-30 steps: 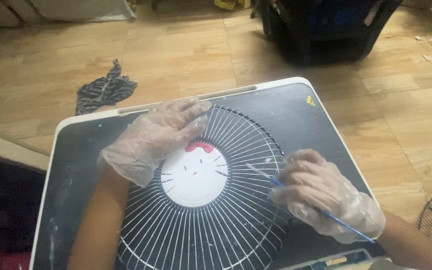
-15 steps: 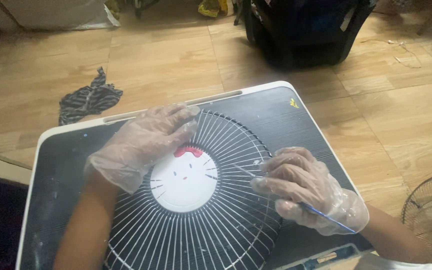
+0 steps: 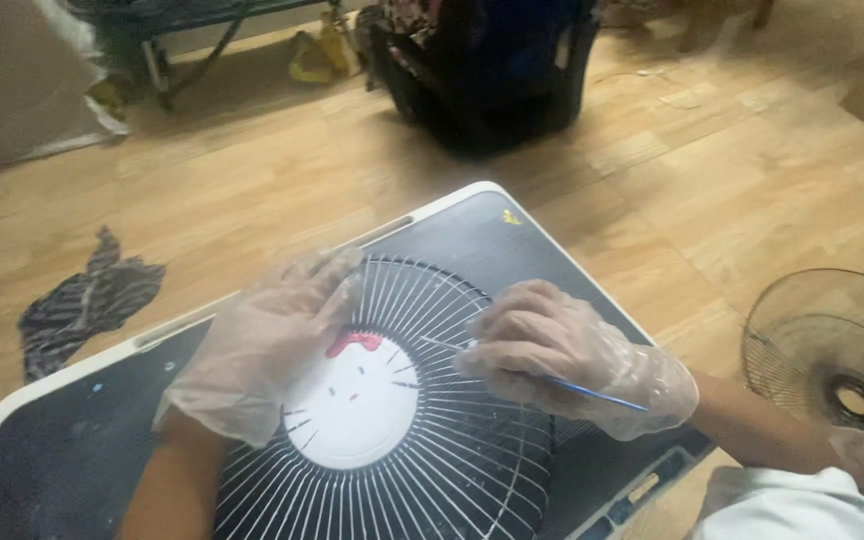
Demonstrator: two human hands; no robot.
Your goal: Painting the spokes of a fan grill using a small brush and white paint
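Note:
A white fan grille [image 3: 432,460] with thin radial wires lies flat on a dark board with a white rim [image 3: 472,222]. Its round white centre disc [image 3: 352,405] shows a cat face with a red bow. My left hand [image 3: 267,345], in a clear plastic glove, presses flat on the grille's upper left, beside the disc. My right hand [image 3: 562,355], also gloved, holds a thin blue-handled brush [image 3: 592,393] whose tip touches the wires just right of the disc.
The board sits over a wooden floor. A striped dark cloth [image 3: 87,300] lies on the floor at left. A second, darker fan grille [image 3: 837,370] lies at right. A black crate [image 3: 492,70] and a yellow object [image 3: 317,55] stand at the back.
The view has shifted, so the board and grille sit lower and more to the right. Both hands keep their places on the grille; the brush stays at the wires.

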